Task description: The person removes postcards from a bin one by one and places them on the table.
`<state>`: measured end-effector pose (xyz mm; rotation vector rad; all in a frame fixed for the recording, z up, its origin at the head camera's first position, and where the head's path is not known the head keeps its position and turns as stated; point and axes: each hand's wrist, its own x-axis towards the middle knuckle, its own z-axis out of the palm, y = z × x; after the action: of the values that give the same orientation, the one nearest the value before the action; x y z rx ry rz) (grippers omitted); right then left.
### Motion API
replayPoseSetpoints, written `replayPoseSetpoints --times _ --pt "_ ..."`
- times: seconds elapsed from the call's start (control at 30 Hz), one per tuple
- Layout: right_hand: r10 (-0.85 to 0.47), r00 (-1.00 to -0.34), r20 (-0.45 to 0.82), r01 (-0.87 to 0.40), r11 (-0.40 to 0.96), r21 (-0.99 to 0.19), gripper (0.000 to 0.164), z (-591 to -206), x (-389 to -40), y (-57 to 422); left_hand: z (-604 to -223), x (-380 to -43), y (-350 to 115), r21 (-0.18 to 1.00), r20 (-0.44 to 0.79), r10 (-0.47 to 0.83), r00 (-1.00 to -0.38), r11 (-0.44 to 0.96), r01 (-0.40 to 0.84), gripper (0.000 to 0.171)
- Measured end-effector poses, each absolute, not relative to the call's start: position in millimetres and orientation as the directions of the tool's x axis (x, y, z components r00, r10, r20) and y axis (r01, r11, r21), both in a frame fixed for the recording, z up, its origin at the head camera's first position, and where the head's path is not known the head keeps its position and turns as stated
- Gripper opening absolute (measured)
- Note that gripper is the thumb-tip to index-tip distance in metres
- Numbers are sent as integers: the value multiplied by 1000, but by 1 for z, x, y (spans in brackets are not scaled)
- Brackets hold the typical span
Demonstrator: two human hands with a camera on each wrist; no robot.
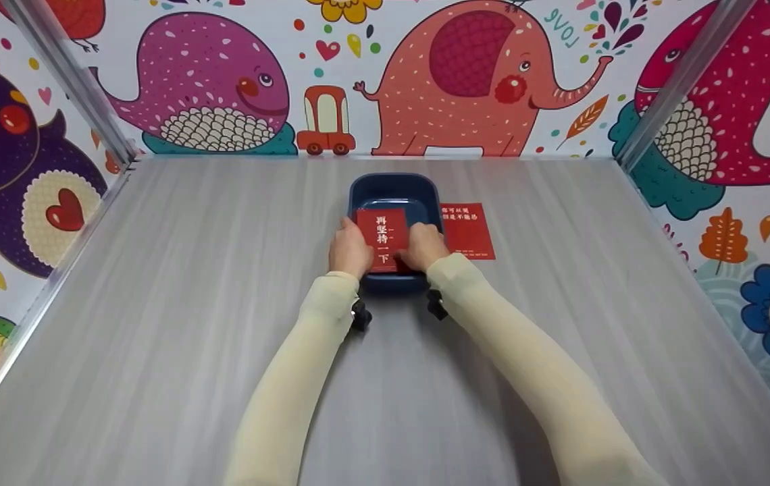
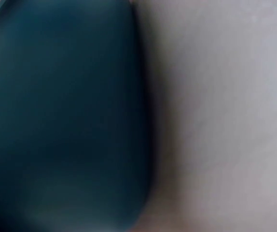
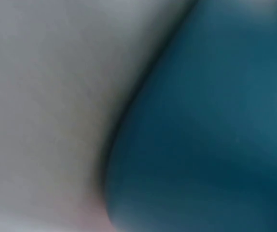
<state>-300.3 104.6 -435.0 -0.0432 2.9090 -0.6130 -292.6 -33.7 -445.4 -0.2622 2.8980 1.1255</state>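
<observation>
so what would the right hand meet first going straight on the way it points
Heading forward-left, the right hand would probably meet the red rectangular card over the navy rounded tray; depth is unclear, so maybe the tray's far wall.

Head camera looks forward, down; wrist cameras, very close, share blue tub [image 1: 395, 283].

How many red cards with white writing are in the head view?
2. One red card is in or just over the blue container; the other red card lies on the table, right of it, partly covered. More may be hidden beneath them.
</observation>
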Motion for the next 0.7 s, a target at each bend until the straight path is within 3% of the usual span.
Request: replayPoseSetpoints --times 0.17,0.47,0.7 --pt "-56 -982 -183 23 916 -401 37 -435 -301 105 -445 -293 -33 662 -91 -146 -985 730 -169 62" --pt "-57 -971 -231 40 919 -392 47 -435 -302 102 -446 -294 -35 667 -101 -145 -984 724 -176 66" --pt "-37 -983 -183 39 919 -393 43 -436 -302 103 -447 -295 -34 672 -100 -148 -984 719 -177 66"
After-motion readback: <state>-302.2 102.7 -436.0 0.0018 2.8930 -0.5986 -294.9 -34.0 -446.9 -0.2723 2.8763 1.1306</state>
